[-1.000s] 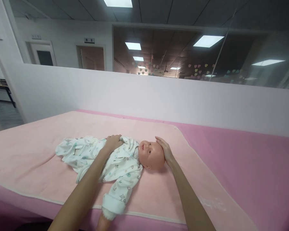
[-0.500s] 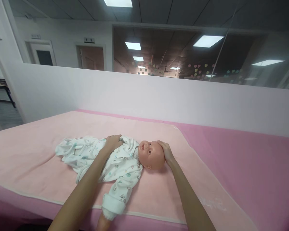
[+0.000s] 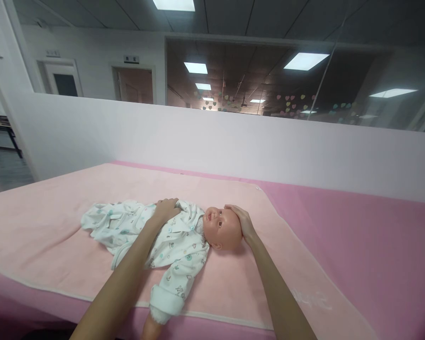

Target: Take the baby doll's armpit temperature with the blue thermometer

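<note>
A baby doll in a white patterned outfit lies on its back on a pale pink blanket, its head toward the right. My left hand rests flat and open on the doll's chest and belly. Against the top of the doll's bald head lies my right hand, open, with its fingers laid along the far side of the forehead. One doll arm in a cuffed sleeve stretches toward me over the near edge. The other doll arm is hidden.
Under the blanket is a darker pink surface, showing at the right and along the near edge. A low white wall runs behind it, with glass above. At the far left stands a dark-legged table.
My right hand's fingers have slid slightly forward over the doll's forehead, toward its face. My left hand and the doll stay where they were.
</note>
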The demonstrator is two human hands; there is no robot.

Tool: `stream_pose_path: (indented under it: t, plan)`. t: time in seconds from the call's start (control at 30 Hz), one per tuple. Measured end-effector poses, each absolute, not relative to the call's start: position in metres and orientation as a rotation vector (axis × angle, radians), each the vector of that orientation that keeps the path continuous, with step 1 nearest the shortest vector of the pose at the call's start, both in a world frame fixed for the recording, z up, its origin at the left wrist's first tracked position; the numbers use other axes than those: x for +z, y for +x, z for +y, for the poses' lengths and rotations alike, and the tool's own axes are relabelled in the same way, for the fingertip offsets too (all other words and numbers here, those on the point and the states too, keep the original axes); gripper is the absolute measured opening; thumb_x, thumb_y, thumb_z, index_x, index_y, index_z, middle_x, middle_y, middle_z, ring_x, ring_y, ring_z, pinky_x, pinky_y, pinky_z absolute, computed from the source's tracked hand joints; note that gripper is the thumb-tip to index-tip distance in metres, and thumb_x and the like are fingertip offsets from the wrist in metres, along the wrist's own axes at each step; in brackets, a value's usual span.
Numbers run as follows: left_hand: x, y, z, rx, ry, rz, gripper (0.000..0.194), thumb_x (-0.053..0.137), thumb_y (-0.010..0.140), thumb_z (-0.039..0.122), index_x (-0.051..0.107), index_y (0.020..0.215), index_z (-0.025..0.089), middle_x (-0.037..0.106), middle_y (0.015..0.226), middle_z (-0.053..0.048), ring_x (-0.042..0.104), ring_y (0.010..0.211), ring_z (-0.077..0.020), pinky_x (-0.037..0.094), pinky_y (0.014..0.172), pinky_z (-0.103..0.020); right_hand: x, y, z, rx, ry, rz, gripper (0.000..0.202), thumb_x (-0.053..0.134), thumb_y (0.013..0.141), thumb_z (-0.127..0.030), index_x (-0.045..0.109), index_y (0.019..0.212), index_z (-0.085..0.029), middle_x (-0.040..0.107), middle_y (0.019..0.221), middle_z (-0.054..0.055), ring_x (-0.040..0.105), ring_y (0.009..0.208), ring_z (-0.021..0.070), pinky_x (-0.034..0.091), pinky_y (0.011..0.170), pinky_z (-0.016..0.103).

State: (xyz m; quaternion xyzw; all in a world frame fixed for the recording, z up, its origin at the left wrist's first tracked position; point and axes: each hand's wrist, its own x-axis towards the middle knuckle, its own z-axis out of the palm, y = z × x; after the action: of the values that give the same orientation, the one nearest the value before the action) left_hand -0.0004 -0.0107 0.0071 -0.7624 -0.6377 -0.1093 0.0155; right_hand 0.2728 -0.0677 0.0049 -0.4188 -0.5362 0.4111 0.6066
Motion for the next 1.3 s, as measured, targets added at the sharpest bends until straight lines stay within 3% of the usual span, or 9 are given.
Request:
stream_pose_path:
  t: [0.27,0.47,0.53,1.13,1.3]
  plan:
    - [0.0075,-0.0007,-0.0104,-0.338,-2.380,-1.994,0.031,0.040,0.074,0.033,0.056,0.098,0.021,0.063,0.106,-0.009,0.054,0.101,-0.0287,0.034,0.086,-0.041,0.0057,0.2731,-0.0679,0.932,-0.974,-1.239,0.028,0.061,0.065,-0.041,0.069,0.083,-0.020,0.065,0.102,0.004,0.053,0.100,0.0219,0.039,0.086,0.030]
    - [0.0067,-0.0010,-0.0092,-0.329,-2.374,-1.994,0.031,0.040,0.074,0.033,0.056,0.098,0.021,0.063,0.106,-0.009,0.054,0.101,-0.0293,0.035,0.085,-0.041,0.0059,0.2743,-0.0700,1.011,-1.009,-1.238,0.029,0.061,0.065,-0.045,0.061,0.058,-0.016,0.063,0.064,0.000,0.052,0.065,0.0161,0.039,0.062,0.027]
    - [0.0067,-0.0011,-0.0091,-0.329,-2.375,-1.990,0.031,0.040,0.074,0.033,0.056,0.098,0.021,0.063,0.105,-0.009,0.054,0.102,-0.0293,0.035,0.086,-0.041,0.0065,0.2744,-0.0705,1.012,-1.003,-1.241,0.030,0.061,0.064,-0.045,0.059,0.055,-0.017,0.061,0.060,-0.001,0.050,0.061,0.0145,0.037,0.059,0.026]
    - [0.0071,-0.0004,-0.0099,-0.340,-2.376,-2.004,0.030,0.040,0.074,0.032,0.056,0.097,0.021,0.063,0.105,-0.009,0.054,0.101,-0.0290,0.034,0.086,-0.041,0.0044,0.2757,-0.0673,0.964,-0.992,-1.267,0.031,0.061,0.064,-0.045,0.054,0.053,-0.017,0.057,0.058,-0.002,0.046,0.060,0.0128,0.037,0.058,0.024]
    - [0.0071,-0.0007,-0.0099,-0.338,-2.378,-1.996,0.030,0.040,0.074,0.032,0.056,0.097,0.021,0.063,0.105,-0.009,0.054,0.100,-0.0290,0.035,0.085,-0.041,0.0028,0.2750,-0.0657,0.960,-0.972,-1.275,0.027,0.060,0.066,-0.044,0.065,0.067,-0.017,0.067,0.080,0.003,0.056,0.079,0.0188,0.041,0.074,0.028]
